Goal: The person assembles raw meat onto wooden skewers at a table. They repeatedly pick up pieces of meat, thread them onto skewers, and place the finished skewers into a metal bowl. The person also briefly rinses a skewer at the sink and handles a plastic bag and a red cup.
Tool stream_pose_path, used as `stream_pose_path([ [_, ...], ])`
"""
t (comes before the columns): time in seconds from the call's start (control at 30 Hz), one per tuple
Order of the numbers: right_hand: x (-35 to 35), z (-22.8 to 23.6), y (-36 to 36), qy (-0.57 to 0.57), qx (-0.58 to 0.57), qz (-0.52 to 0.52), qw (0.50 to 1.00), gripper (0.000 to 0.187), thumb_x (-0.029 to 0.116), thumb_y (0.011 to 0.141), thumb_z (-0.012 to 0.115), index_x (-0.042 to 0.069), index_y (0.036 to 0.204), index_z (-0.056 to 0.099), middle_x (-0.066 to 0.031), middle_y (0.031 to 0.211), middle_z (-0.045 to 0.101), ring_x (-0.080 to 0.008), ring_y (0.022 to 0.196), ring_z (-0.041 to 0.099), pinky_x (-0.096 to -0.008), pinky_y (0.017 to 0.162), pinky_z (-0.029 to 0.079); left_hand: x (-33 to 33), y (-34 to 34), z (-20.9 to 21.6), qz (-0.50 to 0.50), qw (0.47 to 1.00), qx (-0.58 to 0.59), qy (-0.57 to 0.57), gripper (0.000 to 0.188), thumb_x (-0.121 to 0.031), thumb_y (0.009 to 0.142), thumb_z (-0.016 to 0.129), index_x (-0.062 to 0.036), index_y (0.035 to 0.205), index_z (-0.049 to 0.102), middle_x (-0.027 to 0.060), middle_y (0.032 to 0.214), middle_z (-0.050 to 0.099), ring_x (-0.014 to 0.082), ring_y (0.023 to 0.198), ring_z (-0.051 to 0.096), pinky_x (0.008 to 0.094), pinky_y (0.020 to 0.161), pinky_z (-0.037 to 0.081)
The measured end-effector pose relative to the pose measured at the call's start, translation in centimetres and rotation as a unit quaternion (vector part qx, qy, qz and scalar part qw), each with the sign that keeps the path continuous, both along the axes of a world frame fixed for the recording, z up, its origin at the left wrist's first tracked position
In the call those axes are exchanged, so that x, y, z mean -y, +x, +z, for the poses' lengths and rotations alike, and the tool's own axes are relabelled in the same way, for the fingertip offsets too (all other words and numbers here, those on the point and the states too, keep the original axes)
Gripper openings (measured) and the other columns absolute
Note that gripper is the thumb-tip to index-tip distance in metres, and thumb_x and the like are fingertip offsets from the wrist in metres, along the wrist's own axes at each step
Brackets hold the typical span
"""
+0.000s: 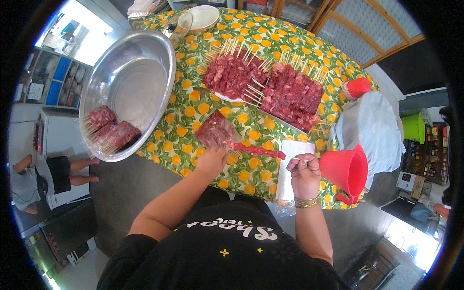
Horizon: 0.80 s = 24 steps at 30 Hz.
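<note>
A meat skewer (258, 151) lies level above the near part of the table, red meat threaded along its thin wooden stick. My right hand (304, 170) pinches the bare stick end at the right. The skewer's other end meets the mouth of a clear plastic bag (215, 129) with skewered-looking red meat inside. My left hand (212, 158) is closed on the near edge of that bag; its fingertips are partly hidden. Beyond, many meat skewers are piled in two stacks, a left stack (232, 75) on a white plate and a right stack (290, 96) on a tray.
At the left stands a large metal basin (166, 72) with several bagged meat bundles (108, 128). A white sheet (292, 176) lies under my right hand. Beside it are a red plastic jug (344, 169), a pale cloth-like bundle (369, 130) and a red cup (356, 88). A round lid (205, 17) sits far back.
</note>
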State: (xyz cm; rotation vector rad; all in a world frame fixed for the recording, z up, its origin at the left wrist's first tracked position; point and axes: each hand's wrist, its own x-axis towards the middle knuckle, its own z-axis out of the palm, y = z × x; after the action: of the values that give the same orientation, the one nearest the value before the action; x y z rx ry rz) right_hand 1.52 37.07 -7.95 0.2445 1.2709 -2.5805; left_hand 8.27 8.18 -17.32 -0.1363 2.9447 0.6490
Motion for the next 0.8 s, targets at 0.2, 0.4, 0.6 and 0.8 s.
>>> stream_pose_path([
  [0.2,1.8,4.2,-0.7,-0.040,-0.042,-0.014,0.998,0.004,0.007,0.100,0.057,0.007,0.102,0.060,-0.0080,0.096,0.067,-0.0194,0.081,0.064,-0.0351,0.075,0.055,-1.6,-1.3,5.4,-0.141,0.986,-0.031,0.078,0.013,-0.022,0.088,0.064,-0.0098,0.093,0.065,0.0104,0.094,0.062,0.0327,0.088,0.064,0.0445,0.070,0.054],
  [0.4,2.5,7.5,-1.6,-0.042,-0.108,-0.024,0.993,0.003,0.007,0.100,0.056,0.007,0.102,0.059,-0.0080,0.095,0.068,-0.0193,0.081,0.064,-0.0347,0.075,0.055,-1.7,-1.4,17.3,-0.288,0.853,-0.433,0.038,0.021,-0.021,0.079,0.075,-0.0136,0.099,0.071,0.0012,0.081,0.053,0.0166,0.074,0.057,0.0339,0.059,0.046],
  [0.6,3.5,10.7,-1.9,-0.050,-0.181,-0.039,0.981,0.003,0.008,0.100,0.057,0.006,0.102,0.058,-0.0094,0.095,0.067,-0.0195,0.081,0.065,-0.0342,0.075,0.055,-2.1,-3.5,25.2,-0.198,0.856,-0.470,0.079,0.046,-0.011,0.071,0.083,-0.0098,0.115,0.070,-0.0017,0.069,0.049,0.0150,0.057,0.052,0.0281,0.051,0.043],
  [0.8,3.7,12.5,-1.7,-0.062,-0.209,-0.032,0.975,0.005,0.010,0.100,0.057,0.006,0.104,0.056,-0.0107,0.096,0.067,-0.0201,0.081,0.065,-0.0346,0.076,0.055,-2.8,-2.6,28.5,-0.173,0.893,-0.410,0.060,0.055,-0.016,0.073,0.082,-0.0057,0.125,0.067,-0.0009,0.070,0.051,0.0160,0.058,0.054,0.0294,0.052,0.045],
])
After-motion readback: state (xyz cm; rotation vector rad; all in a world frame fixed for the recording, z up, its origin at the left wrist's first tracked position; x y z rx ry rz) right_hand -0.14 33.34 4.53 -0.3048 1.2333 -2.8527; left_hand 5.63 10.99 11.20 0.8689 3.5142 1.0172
